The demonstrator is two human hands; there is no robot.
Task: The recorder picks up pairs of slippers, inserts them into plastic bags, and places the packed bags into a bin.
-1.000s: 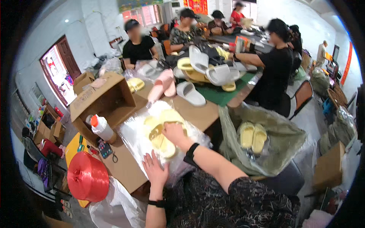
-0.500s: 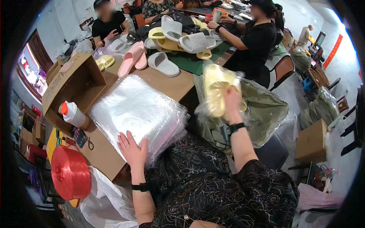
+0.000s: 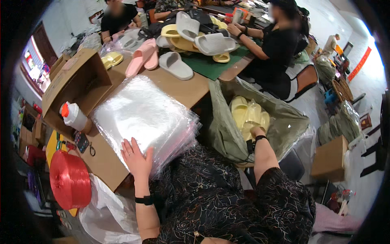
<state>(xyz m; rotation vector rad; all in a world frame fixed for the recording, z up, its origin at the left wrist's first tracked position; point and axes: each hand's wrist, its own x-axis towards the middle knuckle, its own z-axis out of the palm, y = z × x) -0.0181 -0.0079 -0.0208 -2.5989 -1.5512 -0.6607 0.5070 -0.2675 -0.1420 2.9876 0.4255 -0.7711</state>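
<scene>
My left hand (image 3: 137, 158) lies flat on a stack of clear plastic bags (image 3: 142, 110), fingers stretched and thumb apart. Inside a large olive-green woven sack (image 3: 286, 130) on my right, my right hand (image 3: 256, 131) is closed at the near end of a pair of pale yellow slippers (image 3: 252, 114) in clear film. Its fingertips are partly hidden. More yellow slippers are beside that pair in the sack. Beyond the bags, a grey slipper (image 3: 176, 66) and pink slippers (image 3: 142, 58) rest on the brown tabletop.
A heap of grey and yellow slippers (image 3: 215, 43) is on a green mat (image 3: 207, 67). An open cardboard box (image 3: 75, 89), a white bottle with an orange cap (image 3: 74, 116) and a red twine roll (image 3: 70, 179) stand at left. Co-workers sit around the table's far side.
My right hand has gone down into the sack with the wrapped yellow slippers, which were held above its opening before. My left hand stays on the bag stack.
</scene>
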